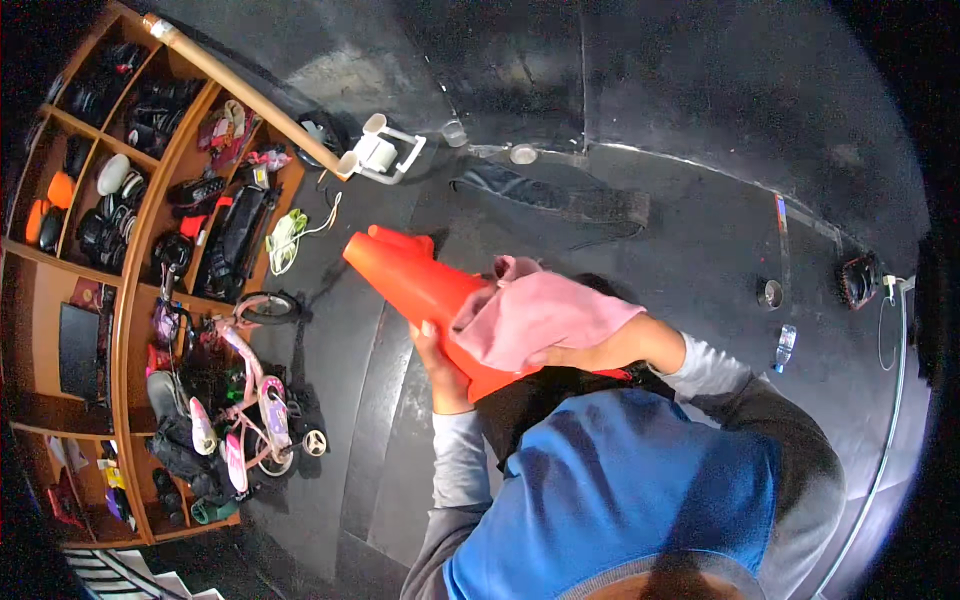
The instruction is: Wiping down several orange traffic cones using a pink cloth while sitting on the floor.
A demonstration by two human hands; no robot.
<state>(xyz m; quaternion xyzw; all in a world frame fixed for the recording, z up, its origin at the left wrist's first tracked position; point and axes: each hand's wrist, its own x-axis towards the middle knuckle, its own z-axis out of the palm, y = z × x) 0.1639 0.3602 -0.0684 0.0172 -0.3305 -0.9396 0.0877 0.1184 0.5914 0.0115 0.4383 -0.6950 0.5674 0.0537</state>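
An orange plastic traffic cone (409, 281) lies tilted before me, its narrow tip towards the upper left. My left hand (440, 367) grips its lower side near the wide base, the thumb on the surface. A pink cloth (551, 311) is draped over the cone's other side, and my right hand (592, 352) holds it against the cone; the cloth hides most of those fingers. Behind the cone shows the tip of a second orange object (401, 240), perhaps another cone.
Left stands a wooden shelf unit (127, 300) with shoes and bags, a pink child's bicycle (255, 405) before it. Beyond the cone are a coiled cable (286, 241), a white plastic frame (379, 154) and dark fabric (555, 199). A plastic bottle (785, 346) and metal cup (770, 294) are right.
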